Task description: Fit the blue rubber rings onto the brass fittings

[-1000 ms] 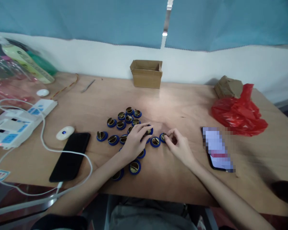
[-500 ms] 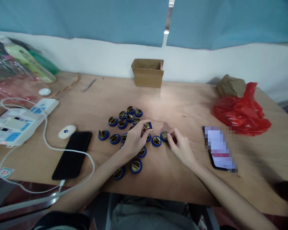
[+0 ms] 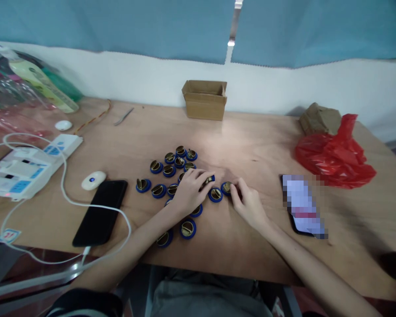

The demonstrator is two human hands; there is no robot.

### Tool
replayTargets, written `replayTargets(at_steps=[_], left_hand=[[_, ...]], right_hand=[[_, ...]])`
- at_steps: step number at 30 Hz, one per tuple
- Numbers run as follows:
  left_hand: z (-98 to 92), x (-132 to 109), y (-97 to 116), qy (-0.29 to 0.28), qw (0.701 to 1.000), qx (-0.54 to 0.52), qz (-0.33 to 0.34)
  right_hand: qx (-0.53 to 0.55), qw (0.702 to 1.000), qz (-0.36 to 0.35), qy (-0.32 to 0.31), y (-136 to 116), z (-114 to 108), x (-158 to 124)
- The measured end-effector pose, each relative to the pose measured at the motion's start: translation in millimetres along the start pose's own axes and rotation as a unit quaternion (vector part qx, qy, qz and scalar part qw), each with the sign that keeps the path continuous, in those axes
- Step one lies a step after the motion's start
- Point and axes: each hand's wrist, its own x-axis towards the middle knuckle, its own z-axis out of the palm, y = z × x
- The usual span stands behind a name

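Note:
Several small round pieces, blue-rimmed with a brass-coloured centre crossed by a bar, lie in a loose group on the wooden table; one blue-rimmed piece [image 3: 188,229] is near the front edge. My left hand [image 3: 192,190] is closed, pinching a tilted blue-and-brass piece [image 3: 210,179] between thumb and fingers just above the group, and it hides some pieces beneath it. With thumb and forefinger, my right hand [image 3: 246,200] grips the edge of another blue-rimmed piece [image 3: 226,188] resting on the table. Between the hands sits one more such piece [image 3: 215,194].
An open cardboard box [image 3: 205,108] stands at the back. To the right are a phone with a blurred screen [image 3: 302,204], a red plastic bag [image 3: 333,154] and a brown paper package [image 3: 320,118]. At left lie a black phone [image 3: 100,213], white cables, a power strip [image 3: 61,145] and bottles [image 3: 42,83].
My left hand has shifted slightly right and toward me with its piece, closer to my right hand. My right hand stays at the same piece.

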Motion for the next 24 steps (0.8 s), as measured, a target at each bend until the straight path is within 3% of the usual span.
replayTargets(at_steps=[13,24], left_hand=[[5.7,-4.5,3.9,-0.025,0.995,-0.069,-0.065],[6.8,-5.7,5.5,-0.032,0.996,-0.056,-0.054]], right_hand=[[0.009,1.0,-0.01,0.002,0.2,-1.1,-0.9],[0.012,1.0,0.002,0.018,-0.8,-8.7,1.8]])
